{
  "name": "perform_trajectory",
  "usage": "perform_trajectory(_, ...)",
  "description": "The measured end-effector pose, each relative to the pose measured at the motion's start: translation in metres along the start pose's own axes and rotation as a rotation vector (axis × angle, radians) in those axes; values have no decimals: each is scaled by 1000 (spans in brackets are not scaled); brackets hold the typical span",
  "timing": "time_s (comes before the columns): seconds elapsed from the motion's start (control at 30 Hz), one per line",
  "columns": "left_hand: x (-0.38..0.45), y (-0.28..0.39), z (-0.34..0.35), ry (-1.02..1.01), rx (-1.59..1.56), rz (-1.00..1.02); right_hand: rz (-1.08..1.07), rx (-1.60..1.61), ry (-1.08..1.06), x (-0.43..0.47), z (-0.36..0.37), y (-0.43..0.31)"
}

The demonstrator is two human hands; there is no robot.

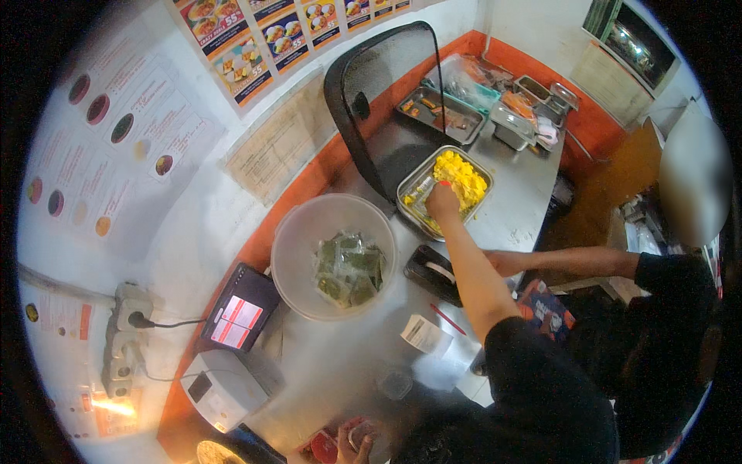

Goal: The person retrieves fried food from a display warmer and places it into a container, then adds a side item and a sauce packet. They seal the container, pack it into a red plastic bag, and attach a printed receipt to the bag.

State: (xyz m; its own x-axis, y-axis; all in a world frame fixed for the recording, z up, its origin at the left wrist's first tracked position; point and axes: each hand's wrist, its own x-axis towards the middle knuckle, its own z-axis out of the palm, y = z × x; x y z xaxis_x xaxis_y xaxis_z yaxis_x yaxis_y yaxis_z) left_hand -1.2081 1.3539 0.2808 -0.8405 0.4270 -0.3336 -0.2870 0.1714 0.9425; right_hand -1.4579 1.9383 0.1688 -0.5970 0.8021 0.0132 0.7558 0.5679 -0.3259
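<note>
My right hand [443, 200] reaches into a steel tray [490, 184] of yellow scrambled egg [461, 177]. Its fingers are closed around a small utensil with a red end [444, 183]; the rest of it is hidden. At the bottom edge my left hand [352, 445] grips a small round container [364, 432], beside a red item [323, 448]. Left of the tray stands a large translucent tub [278, 255] holding clear packets of green contents [351, 264]. A black case with a white strip [426, 272] lies below the tray, near a red pen [447, 319] and a paper slip [426, 335].
A co-worker's forearm [579, 262] reaches in from the right, its hand near my forearm. A mesh food cover [388, 75] stands raised behind the tray. Farther back are steel pans [478, 136]. A tablet [239, 307] and a white printer [223, 388] stand along the left wall.
</note>
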Motion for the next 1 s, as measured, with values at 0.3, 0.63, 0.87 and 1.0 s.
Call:
perform_trajectory(0.3, 42, 41, 1, -21, -178, -196, 66, -210, -56, 49, 41, 18)
perform_trajectory(0.63, 54, 20, -6, 53, -52, -206, -303, -272, 312, 59, -15, 74)
perform_trajectory(0.87, 54, 7, -9, 81, -19, -165, -452, -191, 12, 51, 36, 90)
perform_trajectory(1.0, 61, 9, -13, -53, 112, -66, -219, -30, -89, 70, 8, 99)
